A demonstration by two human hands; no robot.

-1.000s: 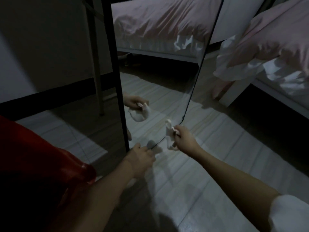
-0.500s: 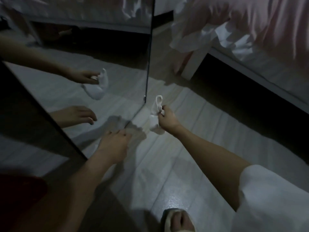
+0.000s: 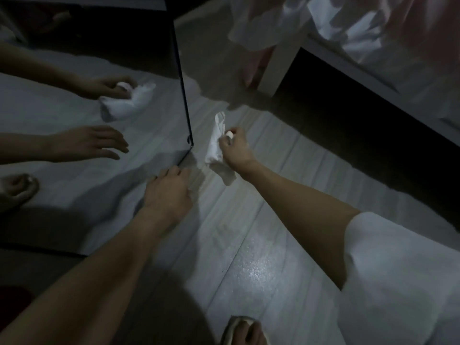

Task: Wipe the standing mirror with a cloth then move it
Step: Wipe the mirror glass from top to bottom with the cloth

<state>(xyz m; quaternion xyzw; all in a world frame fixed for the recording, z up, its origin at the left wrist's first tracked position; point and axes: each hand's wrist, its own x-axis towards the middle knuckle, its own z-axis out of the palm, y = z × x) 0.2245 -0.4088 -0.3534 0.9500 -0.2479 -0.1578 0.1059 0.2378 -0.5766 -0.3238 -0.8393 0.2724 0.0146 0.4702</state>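
The standing mirror [image 3: 74,185] fills the left of the dim view, its dark-framed bottom right corner resting on the floor. Its glass reflects both my hands and the cloth. My left hand [image 3: 169,192] hovers just in front of the bottom edge near that corner, fingers apart and holding nothing. My right hand [image 3: 235,151] is just right of the corner, shut on a crumpled white cloth [image 3: 217,148] that hangs beside the frame without touching the glass.
A bed [image 3: 373,41] with pink and white bedding stands at the upper right; its white leg [image 3: 278,68] and the dark gap under it lie behind my right hand. Pale plank floor [image 3: 261,257] stretches below. My sandalled foot [image 3: 242,331] shows at the bottom edge.
The view has tilted down and closer to the mirror's bottom corner. My right hand with the cloth has come off the mirror's edge to the right. My left hand stays low by the bottom edge.
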